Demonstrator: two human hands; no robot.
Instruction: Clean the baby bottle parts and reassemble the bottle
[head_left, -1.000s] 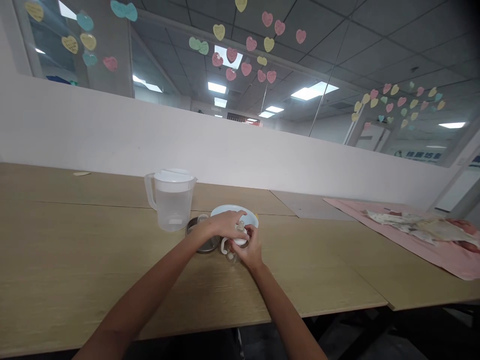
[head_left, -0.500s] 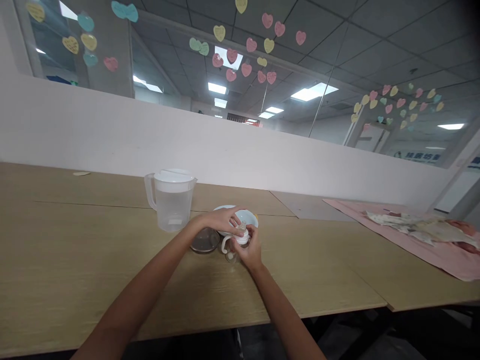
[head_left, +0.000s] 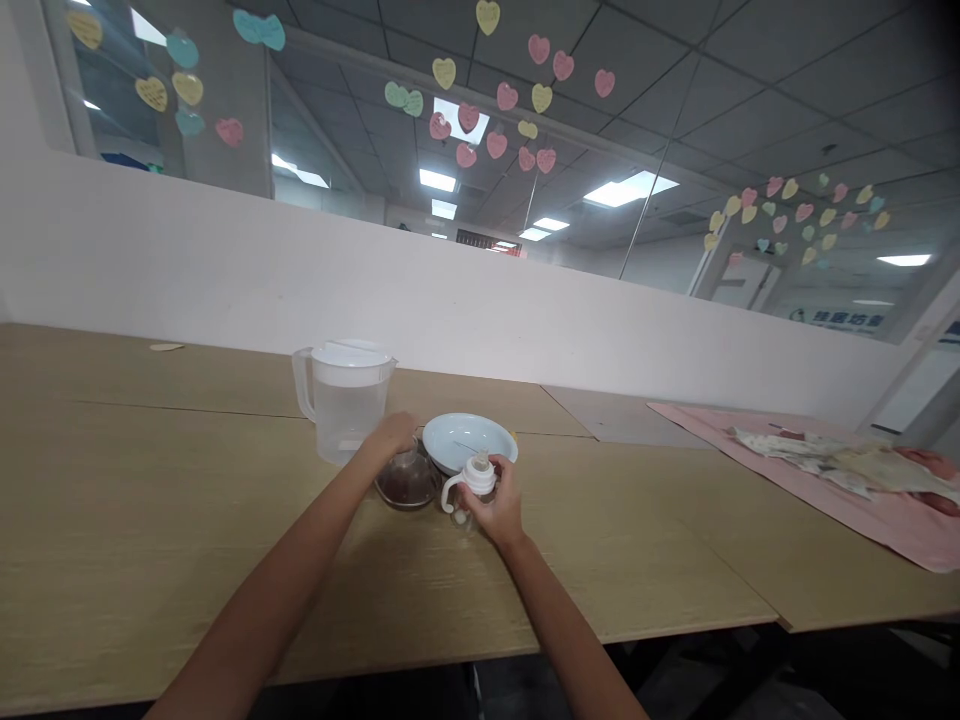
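Gripping the baby bottle point(head_left: 478, 478), R hand point(head_left: 496, 503) has it in front of the bowl point(head_left: 454, 432) at the bench point(head_left: 592, 540); nipple end up, long axis approx. upright, handle pointing L. L hand point(head_left: 397, 434) is at the round dish point(head_left: 407, 485), grip unclear, w/ pitcher point(head_left: 349, 405) just behind.

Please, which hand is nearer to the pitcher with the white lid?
Left. The left hand is just right of the pitcher; the right hand is farther right, holding the bottle.
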